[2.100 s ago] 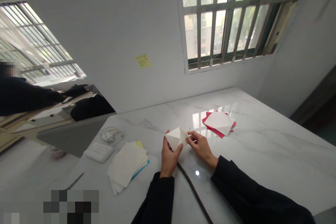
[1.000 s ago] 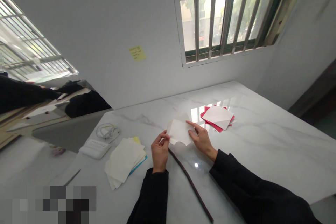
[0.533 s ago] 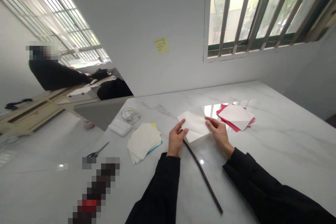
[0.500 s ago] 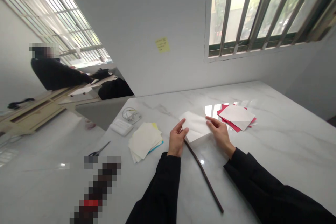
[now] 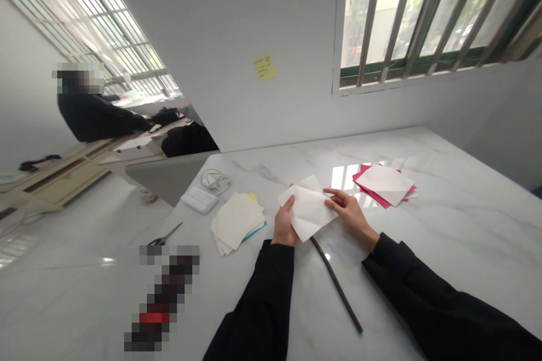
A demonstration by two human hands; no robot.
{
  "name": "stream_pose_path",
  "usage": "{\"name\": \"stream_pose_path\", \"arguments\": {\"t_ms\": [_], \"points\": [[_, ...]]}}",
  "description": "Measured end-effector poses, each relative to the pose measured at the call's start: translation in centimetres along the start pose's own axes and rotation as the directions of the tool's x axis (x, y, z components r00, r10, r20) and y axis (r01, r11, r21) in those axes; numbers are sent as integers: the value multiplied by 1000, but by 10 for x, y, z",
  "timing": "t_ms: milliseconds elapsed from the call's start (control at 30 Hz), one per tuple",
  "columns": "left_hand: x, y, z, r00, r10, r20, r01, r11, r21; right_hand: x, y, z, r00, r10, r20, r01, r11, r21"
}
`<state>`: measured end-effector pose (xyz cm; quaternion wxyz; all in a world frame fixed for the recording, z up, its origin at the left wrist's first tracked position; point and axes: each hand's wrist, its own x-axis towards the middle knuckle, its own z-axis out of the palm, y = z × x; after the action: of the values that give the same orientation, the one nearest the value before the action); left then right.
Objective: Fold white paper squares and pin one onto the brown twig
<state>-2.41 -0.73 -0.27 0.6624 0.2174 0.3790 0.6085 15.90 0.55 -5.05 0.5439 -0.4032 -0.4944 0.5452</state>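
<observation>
A creased white sheet of paper is held up between my two hands over the marble-patterned table. My left hand grips its left side, thumb on top and fingers behind. My right hand pinches the right edge with thumb and fingertips. Below the paper a thin dark brown stick lies slantwise, its upper end hidden behind the sheet. To the left rests a fanned stack of cream paper with yellow and blue edges showing. Red and white sheets lie on the right.
Scissors lie at the left, near a pixelated dark and red object. Behind the cream stack are a white box and a coiled cable. A yellow note sticks to the wall. Another person sits at the far left.
The sheet has tilted and shows folded or overlapping corners, one pointing down toward me. My left thumb now lies over its front, and my right fingers have shifted slightly left.
</observation>
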Motion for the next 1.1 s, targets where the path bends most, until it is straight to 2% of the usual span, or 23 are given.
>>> {"name": "stream_pose_path", "arguments": {"t_ms": [67, 100, 133, 167, 200, 267, 300, 333, 367, 400, 433, 500, 533, 567, 600, 633, 767, 833, 900, 933, 1000, 1067, 1100], "points": [[1, 4, 1, 998, 69, 4, -69, 995, 77, 2, 2, -1, 1000, -17, -21, 16, 999, -43], [-1, 9, 1, 987, 158, -23, -153, 978, 144, 3, 3, -1, 999, -29, -43, 26, 997, -69], [-5, 17, -1, 952, 298, -73, -274, 933, 232, 5, 4, -1, 997, -40, -67, 34, 995, -93], [-10, 28, -3, 881, 456, -123, -392, 851, 349, 6, 4, -1, 995, -47, -84, 38, 993, -109], [-17, 41, -7, 781, 611, -129, -488, 726, 485, 7, 5, -1, 995, -49, -92, 38, 993, -116], [-34, 73, -18, 502, 865, -10, -593, 353, 724, 8, 3, 1, 995, -50, -88, 39, 992, -121], [-41, 89, -26, 350, 934, 77, -584, 153, 797, 7, 2, 2, 995, -54, -84, 43, 991, -129], [-47, 103, -35, 252, 946, 202, -525, -42, 850, 7, 1, 4, 995, -59, -77, 47, 989, -141], [-50, 114, -44, 228, 913, 339, -444, -213, 871, 6, -1, 5, 996, -63, -69, 51, 986, -156], [-50, 122, -55, 279, 851, 445, -363, -336, 869, 5, -3, 6, 996, -67, -60, 56, 983, -173], [-47, 126, -66, 389, 777, 495, -286, -409, 867, 5, -4, 7, 996, -70, -49, 59, 980, -191], [-35, 122, -90, 660, 583, 474, -160, -508, 847, 4, -5, 7, 997, -75, -35, 65, 973, -223], [-27, 116, -102, 797, 452, 399, -111, -541, 834, 4, -5, 7, 997, -77, -31, 67, 970, -233], [-20, 109, -113, 883, 375, 284, -32, -554, 832, 4, -5, 8, 997, -78, -30, 69, 969, -238], [-12, 102, -123, 932, 313, 184, 29, -570, 821, 4, -5, 8, 997, -78, -28, 69, 969, -239], [-6, 95, -132, 958, 254, 134, 46, -598, 800, 5, -4, 8, 997, -78, -26, 69, 969, -238], [2, 87, -150, 957, 251, 145, 49, -635, 771, 5, -5, 11, 995, -88, -38, 76, 965, -251], [0, 91, -146, 947, 280, 157, 50, -611, 790, 4, -8, 11, 992, -119, -50, 100, 954, -282], [-6, 97, -134, 902, 376, 212, 48, -574, 817, 5, -12, 9, 985, -165, -58, 138, 936, -324], [-8, 99, -125, 851, 444, 280, 17, -556, 831, 5, -14, 7, 980, -189, -66, 155, 925, -346], [-14, 100, -101, 705, 548, 451, -130, -525, 841, 7, -17, 4, 971, -223, -90, 173, 908, -381], [-17, 92, -71, 569, 610, 551, -287, -480, 829, 8, -18, 3, 966, -233, -109, 171, 898, -404], [-16, 84, -55, 538, 624, 567, -338, -457, 823, 9, -17, 3, 966, -235, -109, 171, 895, -412]]}}
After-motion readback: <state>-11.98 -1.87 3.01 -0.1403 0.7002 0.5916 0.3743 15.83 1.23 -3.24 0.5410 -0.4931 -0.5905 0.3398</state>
